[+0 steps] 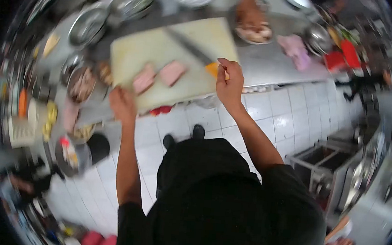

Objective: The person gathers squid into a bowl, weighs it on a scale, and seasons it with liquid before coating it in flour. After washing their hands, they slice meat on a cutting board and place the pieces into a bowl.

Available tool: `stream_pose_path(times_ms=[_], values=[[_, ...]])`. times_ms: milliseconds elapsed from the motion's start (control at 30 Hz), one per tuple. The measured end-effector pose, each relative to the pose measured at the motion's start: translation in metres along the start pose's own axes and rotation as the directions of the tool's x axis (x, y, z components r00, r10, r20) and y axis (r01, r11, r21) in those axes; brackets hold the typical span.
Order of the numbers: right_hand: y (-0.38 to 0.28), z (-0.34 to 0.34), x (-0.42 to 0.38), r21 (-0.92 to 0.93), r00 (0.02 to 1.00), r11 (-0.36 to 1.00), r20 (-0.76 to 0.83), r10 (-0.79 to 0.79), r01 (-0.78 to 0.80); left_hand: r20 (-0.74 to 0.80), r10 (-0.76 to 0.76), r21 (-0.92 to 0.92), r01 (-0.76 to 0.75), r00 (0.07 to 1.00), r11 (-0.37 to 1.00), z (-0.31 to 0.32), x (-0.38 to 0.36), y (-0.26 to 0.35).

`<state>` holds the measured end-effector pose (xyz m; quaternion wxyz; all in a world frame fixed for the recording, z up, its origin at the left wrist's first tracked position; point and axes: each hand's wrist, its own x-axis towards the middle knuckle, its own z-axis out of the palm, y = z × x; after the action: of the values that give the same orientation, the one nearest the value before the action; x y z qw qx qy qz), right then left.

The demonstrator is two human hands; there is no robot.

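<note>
A pale cutting board (195, 82) lies on the metal counter. Two pink pieces of meat, one on the left (144, 79) and one on the right (173, 73), rest on it. A large knife (191, 45) lies slanted across the board, its orange handle towards me. My right hand (230, 86) is curled round that handle at the board's right edge. My left hand (123, 104) is at the board's near left corner, with its fingers bent together. Blur hides whatever may be in its fingers.
Metal bowls (88, 26) line the counter's far left, and a bowl of meat (82, 84) stands left of the board. Another filled bowl (255, 32) is behind its right corner. A bucket (72, 156) stands at lower left. People are visible at the edges.
</note>
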<state>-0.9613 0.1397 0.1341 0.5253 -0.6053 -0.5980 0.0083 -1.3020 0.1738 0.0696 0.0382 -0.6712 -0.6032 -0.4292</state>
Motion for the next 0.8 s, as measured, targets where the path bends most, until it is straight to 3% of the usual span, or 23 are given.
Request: stream_pose_path(times_ms=[33, 67, 100, 200, 267, 300, 333, 467, 500, 533, 633, 700, 733, 800], values=[[0.017, -0.020, 0.007, -0.059, 0.998, 0.997, -0.050, 0.048, -0.051, 0.022, -0.035, -0.009, 0.035, 0.999, 0.999, -0.004, 0.004, 0.009], [0.035, -0.036, 0.012, -0.100, 0.991, 0.990, -0.092, 0.094, -0.103, -0.034, 0.056, 0.051, -0.054, 0.998, 0.997, -0.002, 0.005, 0.011], [0.066, -0.050, 0.013, -0.113, 0.978, 0.984, -0.175, 0.116, -0.137, 0.034, -0.027, 0.032, 0.026, 0.999, 0.999, -0.007, 0.003, 0.014], [0.130, -0.107, 0.040, -0.096, 0.900, 0.929, -0.299, 0.316, -0.358, 0.046, 0.017, 0.048, -0.019, 0.999, 0.999, -0.006, 0.005, 0.012], [0.174, -0.147, 0.064, -0.260, 0.885, 0.901, -0.409, 0.222, -0.347, 0.045, -0.010, 0.062, 0.008, 0.999, 0.998, -0.007, 0.004, 0.016], [0.219, -0.166, 0.073, -0.391, 0.894, 0.877, -0.439, 0.089, -0.280, 0.046, -0.021, 0.069, 0.018, 0.999, 0.997, -0.006, 0.005, 0.019], [0.224, -0.183, 0.089, -0.286, 0.821, 0.841, -0.500, 0.277, -0.459, 0.046, -0.008, 0.074, 0.004, 0.999, 0.997, -0.006, 0.006, 0.019], [0.300, -0.239, 0.129, -0.429, 0.735, 0.653, -0.606, 0.304, -0.624, 0.084, 0.030, 0.086, -0.037, 0.996, 0.996, -0.001, 0.004, 0.017], [0.313, -0.240, 0.133, -0.417, 0.736, 0.718, -0.649, 0.194, -0.557, 0.096, 0.036, 0.093, -0.045, 0.995, 0.995, -0.005, 0.005, 0.015], [0.305, -0.239, 0.137, -0.310, 0.698, 0.736, -0.652, 0.297, -0.602, 0.077, 0.047, 0.106, -0.055, 0.996, 0.993, -0.004, 0.006, 0.016], [0.284, -0.218, 0.125, -0.269, 0.726, 0.749, -0.572, 0.382, -0.606, 0.051, 0.059, 0.118, -0.065, 0.997, 0.991, -0.002, 0.007, 0.020], [0.265, -0.191, 0.092, -0.190, 0.738, 0.798, -0.545, 0.399, -0.572, 0.088, -0.010, 0.099, 0.002, 0.996, 0.995, -0.002, 0.007, 0.021], [0.247, -0.182, 0.077, -0.213, 0.713, 0.735, -0.516, 0.475, -0.644, 0.103, -0.056, 0.094, 0.046, 0.993, 0.994, -0.003, 0.005, 0.023], [0.235, -0.169, 0.035, -0.037, 0.690, 0.781, -0.495, 0.528, -0.624, 0.223, -0.135, 0.116, 0.111, 0.965, 0.987, -0.006, 0.011, 0.025]])
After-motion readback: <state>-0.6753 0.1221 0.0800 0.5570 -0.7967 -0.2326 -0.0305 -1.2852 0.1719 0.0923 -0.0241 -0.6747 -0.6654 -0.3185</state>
